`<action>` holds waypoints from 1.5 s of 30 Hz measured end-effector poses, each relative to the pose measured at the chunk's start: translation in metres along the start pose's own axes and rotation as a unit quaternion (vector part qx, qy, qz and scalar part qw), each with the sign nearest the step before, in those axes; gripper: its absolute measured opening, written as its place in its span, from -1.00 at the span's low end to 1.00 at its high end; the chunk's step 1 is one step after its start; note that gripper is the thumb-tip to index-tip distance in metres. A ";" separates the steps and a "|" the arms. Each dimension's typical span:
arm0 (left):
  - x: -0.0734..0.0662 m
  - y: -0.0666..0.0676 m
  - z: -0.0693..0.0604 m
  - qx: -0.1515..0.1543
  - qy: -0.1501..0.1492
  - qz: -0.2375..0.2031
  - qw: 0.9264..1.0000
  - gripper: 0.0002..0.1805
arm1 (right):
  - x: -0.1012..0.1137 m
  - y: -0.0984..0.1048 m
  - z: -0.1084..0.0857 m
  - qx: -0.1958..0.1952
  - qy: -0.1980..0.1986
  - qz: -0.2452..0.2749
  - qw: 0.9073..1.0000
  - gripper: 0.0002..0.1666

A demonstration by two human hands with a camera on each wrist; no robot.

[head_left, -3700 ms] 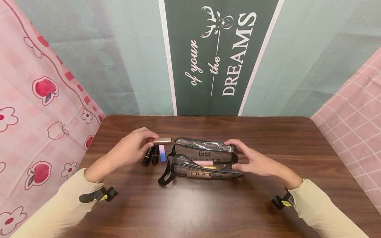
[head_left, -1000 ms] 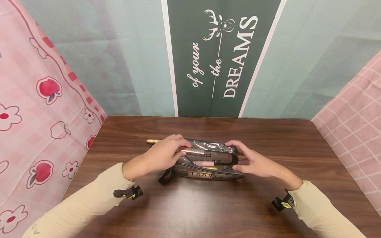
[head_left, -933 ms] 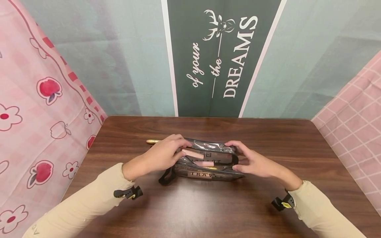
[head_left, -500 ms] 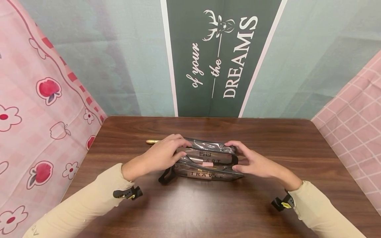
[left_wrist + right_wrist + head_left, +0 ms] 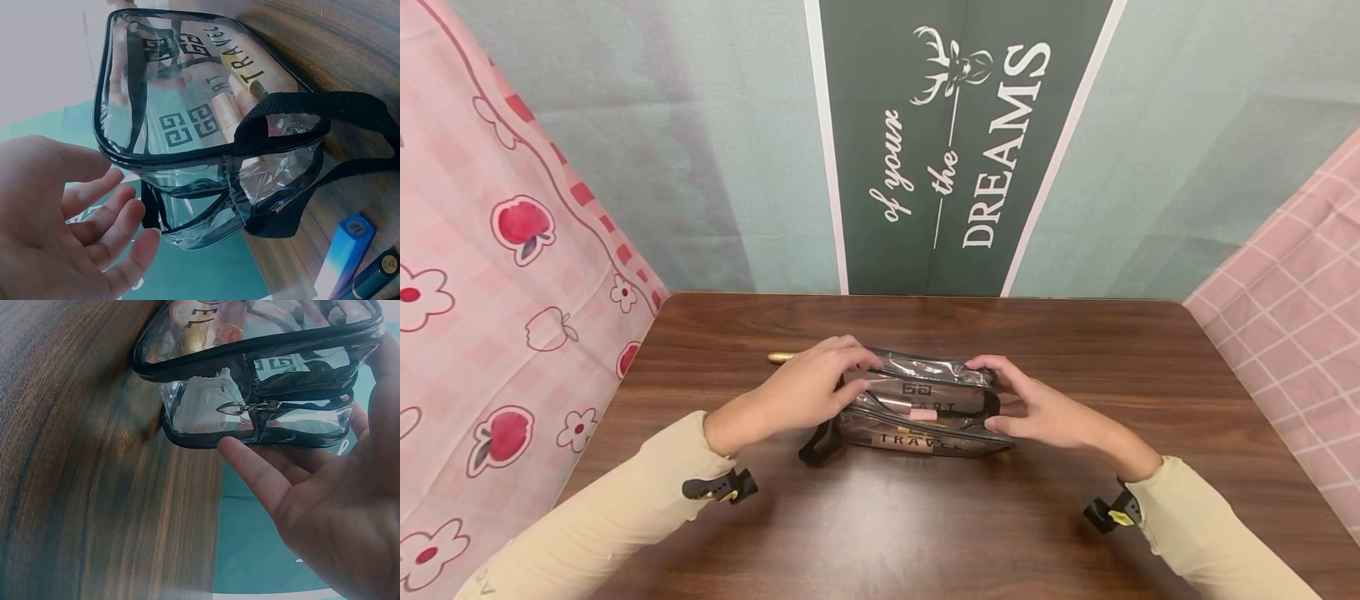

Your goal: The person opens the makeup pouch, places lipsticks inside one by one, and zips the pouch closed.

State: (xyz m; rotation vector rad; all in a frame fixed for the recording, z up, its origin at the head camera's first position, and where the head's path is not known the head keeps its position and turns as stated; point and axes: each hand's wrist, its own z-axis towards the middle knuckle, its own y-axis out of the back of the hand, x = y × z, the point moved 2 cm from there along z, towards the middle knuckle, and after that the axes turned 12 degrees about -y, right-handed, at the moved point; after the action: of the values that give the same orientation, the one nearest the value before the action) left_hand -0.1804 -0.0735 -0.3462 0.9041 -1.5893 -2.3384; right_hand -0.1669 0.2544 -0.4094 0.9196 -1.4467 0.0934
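Note:
A clear toiletry bag point(image 5: 936, 367) with black piping lies unzipped on the table, its opening facing me. My right hand point(image 5: 1041, 408) grips its right end, thumb on the near rim and fingers on the far one. At the left end my left hand point(image 5: 808, 387) holds nothing; in the left wrist view its thumb is at the bag's edge and its fingers are loosely bent. Inside lie a pink tube point(image 5: 925, 414), a gold one point(image 5: 195, 337) and a rose-coloured tube point(image 5: 226, 114). In the right wrist view a zipper pull point(image 5: 231, 409) hangs from the bag's end.
A gold bullet-shaped tube point(image 5: 780, 357) lies left of the bag, partly behind my left hand. The left wrist view shows a blue-and-white tube point(image 5: 347, 250) and a dark tube point(image 5: 378, 275) beside the bag's black strap point(image 5: 350, 106). A cloth backdrop point(image 5: 700, 167) stands behind the table.
My left hand carried a rose-gold tube rightward to the bag's opening and let it go; the tube dropped inside. My right hand has stayed on the bag's right end.

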 end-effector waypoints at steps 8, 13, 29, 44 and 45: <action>0.005 0.010 -0.007 -0.023 0.013 -0.009 1.000 -0.74 | -0.001 0.000 0.000 0.001 -0.003 -0.005 1.000 -0.13; 0.012 0.018 -0.017 -0.030 0.030 -0.010 0.999 -0.73 | 0.000 0.000 0.000 0.003 -0.004 0.008 1.000 -0.13; 0.043 0.031 -0.046 -0.050 0.095 -0.014 0.994 -0.71 | 0.001 -0.002 -0.001 0.001 -0.008 0.003 1.000 -0.12; 0.063 0.025 -0.067 -0.053 0.131 0.006 0.990 -0.71 | -0.001 -0.003 -0.001 0.001 -0.002 0.006 1.000 -0.13; 0.065 0.023 -0.069 -0.052 0.136 0.007 0.989 -0.72 | -0.001 -0.003 -0.001 0.001 -0.001 0.007 1.000 -0.13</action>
State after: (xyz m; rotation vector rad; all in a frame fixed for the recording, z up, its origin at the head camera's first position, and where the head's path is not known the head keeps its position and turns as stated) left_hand -0.1972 -0.1668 -0.3675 1.1270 -1.3493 -2.1557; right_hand -0.1645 0.2540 -0.4117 0.9123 -1.4551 0.1039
